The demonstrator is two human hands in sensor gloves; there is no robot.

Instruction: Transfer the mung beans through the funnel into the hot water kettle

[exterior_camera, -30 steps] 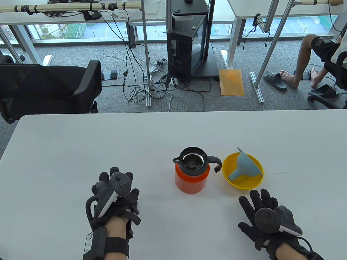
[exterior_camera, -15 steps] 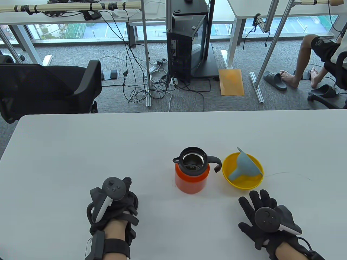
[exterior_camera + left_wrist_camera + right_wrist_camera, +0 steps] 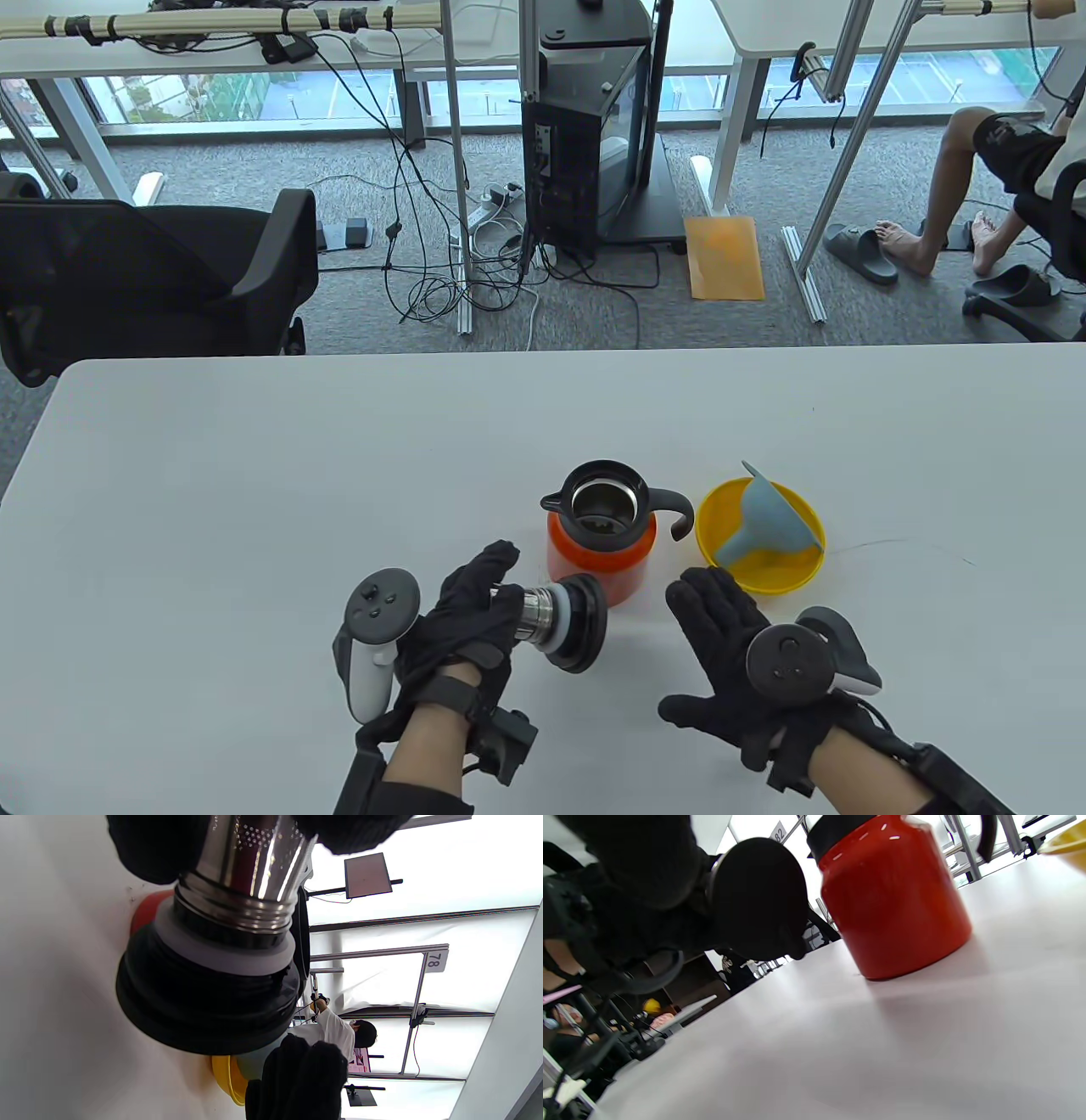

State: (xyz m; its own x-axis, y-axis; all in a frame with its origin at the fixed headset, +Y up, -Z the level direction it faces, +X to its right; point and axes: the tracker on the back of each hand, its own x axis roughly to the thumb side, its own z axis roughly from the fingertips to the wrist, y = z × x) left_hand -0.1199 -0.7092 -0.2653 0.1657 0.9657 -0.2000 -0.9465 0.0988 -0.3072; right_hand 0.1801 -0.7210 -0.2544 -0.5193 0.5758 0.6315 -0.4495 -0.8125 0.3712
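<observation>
The orange kettle [image 3: 601,556] stands open at mid-table, its handle pointing right. It also shows in the right wrist view [image 3: 891,899]. A yellow bowl [image 3: 789,577] to its right holds the blue funnel [image 3: 768,522], which lies on its side. My left hand [image 3: 488,598] grips the steel stem of the kettle's black lid [image 3: 577,624] and holds it sideways just in front of the kettle. The lid fills the left wrist view [image 3: 212,993]. My right hand [image 3: 717,620] is open and empty, palm down, just right of the lid and in front of the bowl.
The white table [image 3: 254,475] has a rounded far left corner. Beyond its far edge are a black office chair [image 3: 153,272], cables and a black cabinet [image 3: 585,127] on the floor. A seated person's legs [image 3: 950,187] are at the far right.
My left hand has turned over and moved right, and it now holds the kettle lid in view. My right hand has moved left and forward toward the lid.
</observation>
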